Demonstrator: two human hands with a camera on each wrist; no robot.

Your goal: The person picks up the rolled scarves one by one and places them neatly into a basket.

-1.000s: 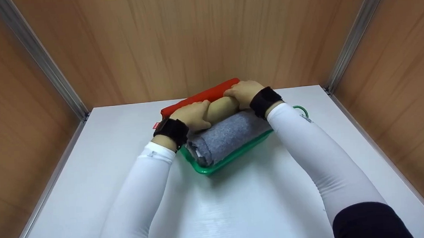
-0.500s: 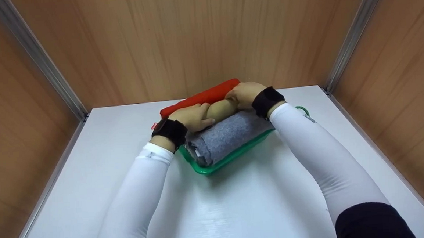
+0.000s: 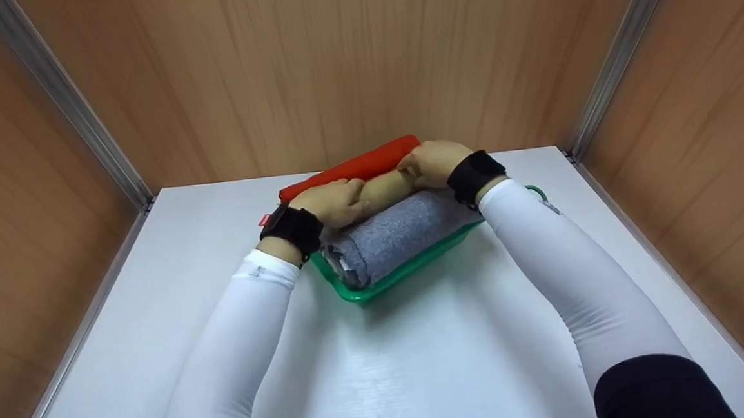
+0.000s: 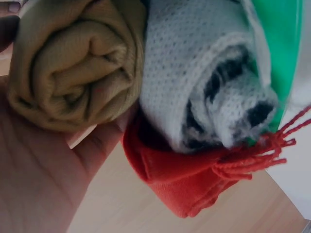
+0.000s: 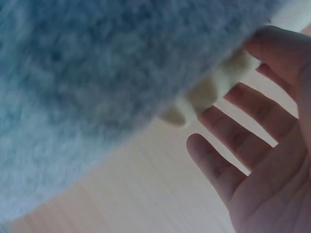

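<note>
A tan rolled cloth (image 3: pixel 385 191) lies between a red roll (image 3: pixel 369 164) behind it and a grey roll (image 3: pixel 406 234) in front, over a green basket (image 3: pixel 408 273). My left hand (image 3: pixel 326 203) grips the tan roll's left end; the left wrist view shows its spiral end between fingers and thumb. At the other end my right hand (image 3: pixel 435 162) holds it with thumb and fingers, partly hidden by grey fabric in the right wrist view. A pale knitted roll (image 4: pixel 194 73) with a dark inside and red fringe (image 4: pixel 257 155) appear in the left wrist view.
The basket stands on a white tabletop (image 3: pixel 368 364) near the wooden back panel (image 3: pixel 350 62). Wooden side panels with metal corner strips enclose the left and right. A green handle (image 3: pixel 537 192) sticks out beside the right forearm. A small red tag (image 3: pixel 265 220) shows near the left wrist.
My left hand has shifted slightly left and my right hand slightly right, both staying on the tan roll. The basket and the other rolls look nearly unmoved.
</note>
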